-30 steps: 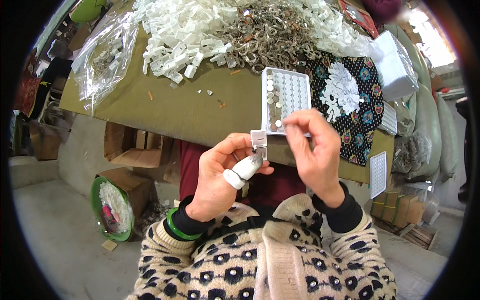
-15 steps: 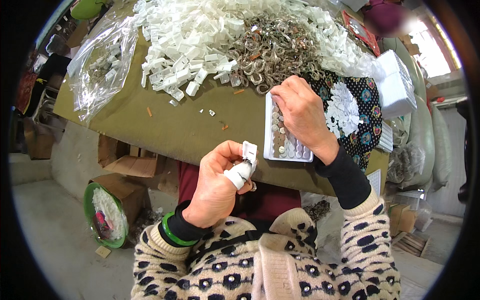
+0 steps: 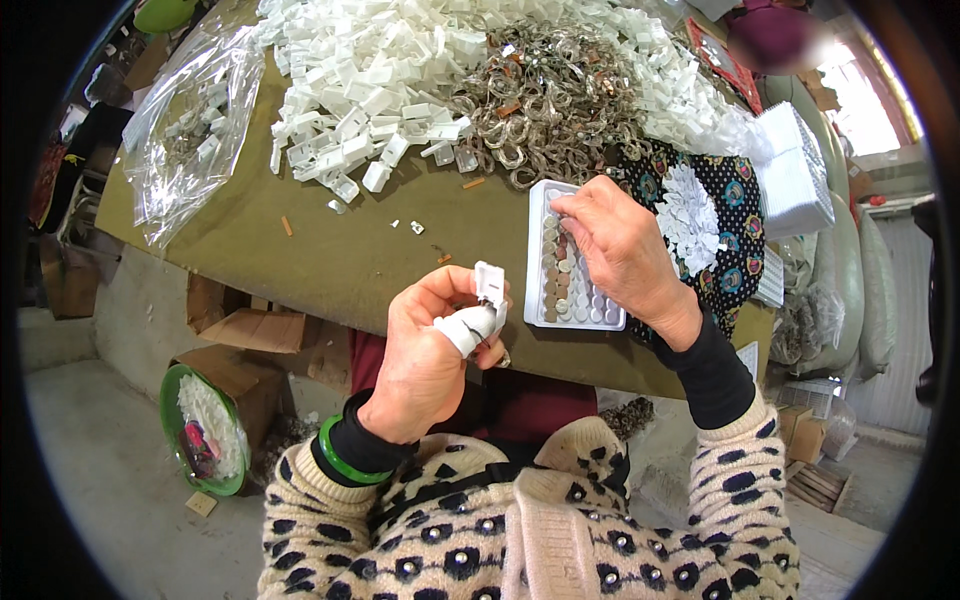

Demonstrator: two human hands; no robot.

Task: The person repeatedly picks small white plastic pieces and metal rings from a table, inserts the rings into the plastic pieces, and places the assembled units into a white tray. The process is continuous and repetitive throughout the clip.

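Note:
My left hand (image 3: 408,360) is closed round a small white plastic case (image 3: 490,283), held upright just off the table's near edge. One of its fingers wears a white wrapping (image 3: 466,328). To the right, my right hand (image 3: 635,260) is over a white tray (image 3: 536,265) holding rows of small round discs (image 3: 582,312) that look like button cells, some silvery, some brownish. Thumb and fingertips are pinched together at the tray's far part; whether a disc is between them is hidden. The hand covers part of the tray's right side.
Across the far table lie a heap of white plastic cases (image 3: 375,70) and a pile of metallic, curled pieces (image 3: 555,100). A clear plastic bag (image 3: 190,140) lies left. Right are white chips (image 3: 688,215) on patterned cloth (image 3: 738,250) and stacked white trays (image 3: 795,165).
My right hand has drawn slightly right and nearer, showing more of the tray's far left corner. The left hand keeps its hold on the white case. The whole view has shifted a little.

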